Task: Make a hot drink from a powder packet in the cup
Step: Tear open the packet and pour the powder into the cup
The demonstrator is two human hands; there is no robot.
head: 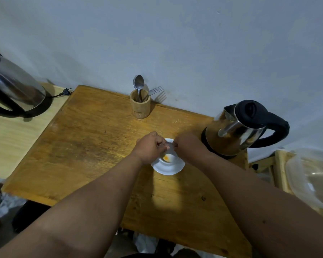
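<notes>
Item 1, nearest: left hand and right hand, both pinching shut on a small clear packet stretched between their fingertips, long axis running left to right.

Item 2: cup sitting directly under the packet on a white saucer; orange powder is lying inside.

Item 3: kettle standing on the tabletop, just beside the right hand, so probably that hand's reach.

Item 4, farthest: spoon standing in a wooden holder.

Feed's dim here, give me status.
Both hands, left and right, pinch the packet over the cup. Orange powder in. Kettle clear, right.
</notes>
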